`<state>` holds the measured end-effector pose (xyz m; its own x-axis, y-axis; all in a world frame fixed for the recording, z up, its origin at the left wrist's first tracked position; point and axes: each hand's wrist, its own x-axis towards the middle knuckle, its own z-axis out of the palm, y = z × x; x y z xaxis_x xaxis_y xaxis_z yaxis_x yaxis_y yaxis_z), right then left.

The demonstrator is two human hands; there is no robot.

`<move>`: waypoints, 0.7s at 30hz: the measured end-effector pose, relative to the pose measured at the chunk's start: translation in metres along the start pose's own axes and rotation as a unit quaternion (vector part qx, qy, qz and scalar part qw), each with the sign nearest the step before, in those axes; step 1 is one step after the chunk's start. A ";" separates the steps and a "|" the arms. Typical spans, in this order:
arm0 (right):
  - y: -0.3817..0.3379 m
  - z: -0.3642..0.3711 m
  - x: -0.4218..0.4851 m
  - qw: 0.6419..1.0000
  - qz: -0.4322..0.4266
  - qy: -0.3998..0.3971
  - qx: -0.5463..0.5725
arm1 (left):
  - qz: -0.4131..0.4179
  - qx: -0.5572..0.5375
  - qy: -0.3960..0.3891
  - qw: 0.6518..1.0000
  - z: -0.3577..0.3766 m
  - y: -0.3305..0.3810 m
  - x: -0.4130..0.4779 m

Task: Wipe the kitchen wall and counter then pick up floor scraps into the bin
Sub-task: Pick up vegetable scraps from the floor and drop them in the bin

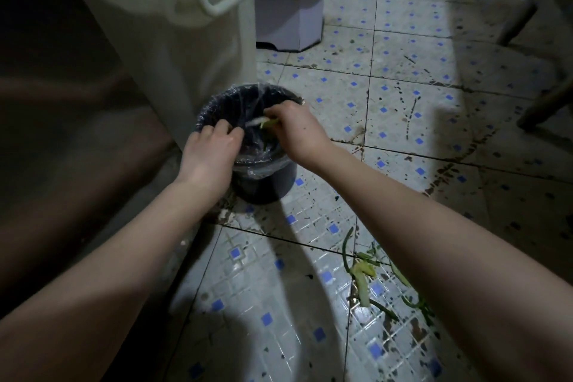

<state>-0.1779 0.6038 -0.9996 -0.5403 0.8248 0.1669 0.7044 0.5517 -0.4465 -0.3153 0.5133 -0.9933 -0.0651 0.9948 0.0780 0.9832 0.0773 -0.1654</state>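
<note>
With your right hand (294,130) pinching a green scrap (267,123) over the bin (263,186) and left hand (214,149) fingers curled on its rim, an early release could drop it beside the floor scraps (366,276).

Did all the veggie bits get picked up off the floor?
No, green scraps lie on the tiled floor at the lower right, away from the bin.
</note>
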 end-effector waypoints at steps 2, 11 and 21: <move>0.005 0.004 -0.004 1.000 0.002 -0.026 -0.009 | 0.002 0.002 0.007 1.000 -0.002 0.001 0.000; 0.049 -0.012 -0.042 0.997 0.017 -0.020 -0.076 | 0.038 0.002 0.011 0.999 -0.002 0.029 0.005; 0.124 -0.043 -0.116 0.984 0.118 -0.059 -0.118 | 0.103 -0.003 0.018 0.994 0.004 0.090 0.018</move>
<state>-0.0081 0.5822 -1.0370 -0.3893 0.9207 -0.0256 0.8963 0.3723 -0.2409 -0.2288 0.5379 -1.0110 0.1448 0.9864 0.0782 0.9760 -0.1294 -0.1749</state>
